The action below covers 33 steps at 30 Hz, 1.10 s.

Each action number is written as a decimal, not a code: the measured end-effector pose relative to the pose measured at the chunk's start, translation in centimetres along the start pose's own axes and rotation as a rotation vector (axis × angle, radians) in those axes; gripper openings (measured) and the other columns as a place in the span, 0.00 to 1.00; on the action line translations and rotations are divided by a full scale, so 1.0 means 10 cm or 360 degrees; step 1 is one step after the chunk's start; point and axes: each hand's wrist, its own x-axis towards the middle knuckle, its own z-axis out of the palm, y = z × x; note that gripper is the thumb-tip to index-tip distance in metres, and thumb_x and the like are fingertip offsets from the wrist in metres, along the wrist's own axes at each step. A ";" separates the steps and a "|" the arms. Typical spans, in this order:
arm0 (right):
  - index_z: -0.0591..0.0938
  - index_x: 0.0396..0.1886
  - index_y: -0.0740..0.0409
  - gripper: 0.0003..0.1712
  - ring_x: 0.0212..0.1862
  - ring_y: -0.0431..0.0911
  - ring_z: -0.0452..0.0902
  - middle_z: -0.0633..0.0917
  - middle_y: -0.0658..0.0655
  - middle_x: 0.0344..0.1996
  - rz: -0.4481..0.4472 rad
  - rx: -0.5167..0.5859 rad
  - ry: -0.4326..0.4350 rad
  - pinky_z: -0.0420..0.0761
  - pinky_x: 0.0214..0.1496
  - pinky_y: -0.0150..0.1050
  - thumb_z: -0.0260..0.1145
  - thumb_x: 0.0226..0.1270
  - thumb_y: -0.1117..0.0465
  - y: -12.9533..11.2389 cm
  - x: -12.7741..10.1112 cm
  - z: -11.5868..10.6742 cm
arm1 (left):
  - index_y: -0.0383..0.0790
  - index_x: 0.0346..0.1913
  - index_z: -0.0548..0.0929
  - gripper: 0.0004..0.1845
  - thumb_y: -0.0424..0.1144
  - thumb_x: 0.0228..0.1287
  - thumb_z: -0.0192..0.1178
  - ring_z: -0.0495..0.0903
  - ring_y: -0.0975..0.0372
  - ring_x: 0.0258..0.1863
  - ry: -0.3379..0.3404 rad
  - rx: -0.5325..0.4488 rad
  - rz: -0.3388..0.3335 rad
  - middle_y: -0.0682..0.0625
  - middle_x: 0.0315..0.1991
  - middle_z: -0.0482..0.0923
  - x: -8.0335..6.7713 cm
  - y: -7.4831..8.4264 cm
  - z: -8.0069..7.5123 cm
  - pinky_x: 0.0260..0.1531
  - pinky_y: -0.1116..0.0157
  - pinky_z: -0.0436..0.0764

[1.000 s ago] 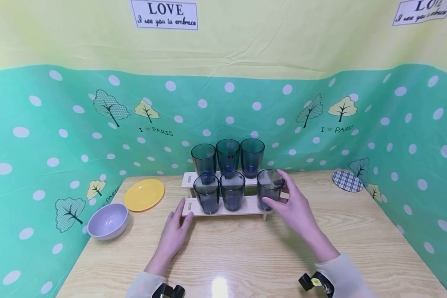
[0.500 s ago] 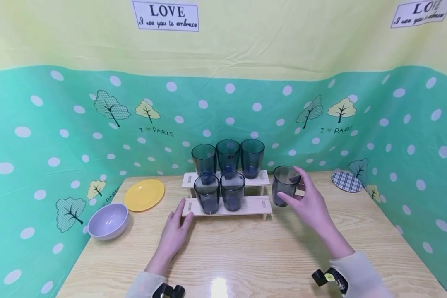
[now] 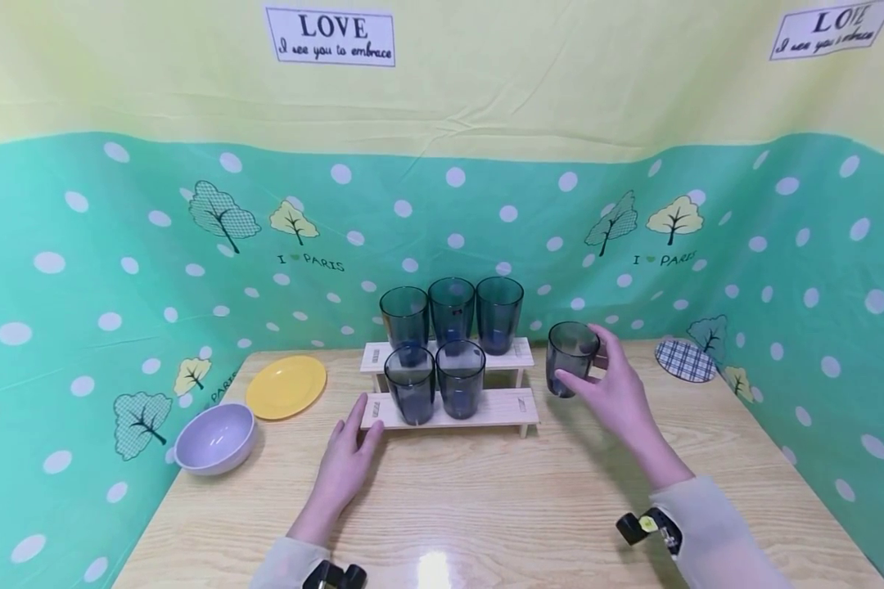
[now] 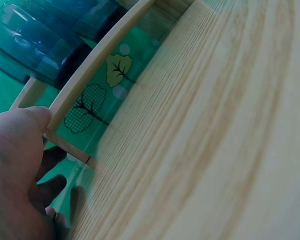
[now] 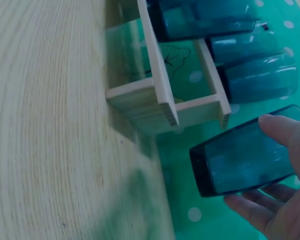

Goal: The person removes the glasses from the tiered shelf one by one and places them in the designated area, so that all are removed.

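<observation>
My right hand grips a dark blue tumbler, thumb and fingers curled round it, holding it just right of the two-tier wooden rack; the right wrist view shows the same tumbler beside the rack's end. Two tumblers stand on the lower tier and three on the upper one. My left hand lies with straight fingers on the table, touching the rack's left front corner; in the left wrist view the thumb rests against the lower shelf.
A yellow plate and a lilac bowl sit at the left of the wooden table. A plaid round coaster lies at the back right. Green dotted cloth walls close in the table on three sides.
My right hand has lifted the rightmost tumbler off the lower tier and carried it right and slightly back, away from the rack. The left hand has stayed put.
</observation>
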 end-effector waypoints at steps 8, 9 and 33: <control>0.56 0.90 0.49 0.61 0.69 0.71 0.77 0.77 0.76 0.70 0.0064 0.0038 0.0039 0.84 0.64 0.69 0.84 0.69 0.52 0.13 0.18 0.11 | 0.45 0.90 0.58 0.39 0.58 0.89 0.52 0.51 0.25 0.82 0.0009 -0.0003 0.0013 0.34 0.85 0.60 0.00 0.00 0.01 0.78 0.26 0.54; 0.56 0.90 0.50 0.61 0.69 0.71 0.77 0.77 0.76 0.70 0.0065 0.0044 0.0040 0.84 0.64 0.69 0.84 0.69 0.53 0.14 0.20 0.12 | 0.45 0.90 0.58 0.39 0.58 0.89 0.52 0.51 0.25 0.82 0.0010 -0.0004 0.0013 0.35 0.85 0.60 0.00 0.00 0.01 0.78 0.26 0.54; 0.52 0.90 0.53 0.60 0.70 0.74 0.74 0.71 0.80 0.75 0.0108 0.0059 -0.0015 0.82 0.68 0.67 0.82 0.72 0.55 0.46 0.41 0.41 | 0.45 0.90 0.58 0.39 0.59 0.89 0.53 0.52 0.25 0.82 0.0016 -0.0008 0.0028 0.36 0.85 0.62 0.00 -0.04 0.01 0.77 0.26 0.55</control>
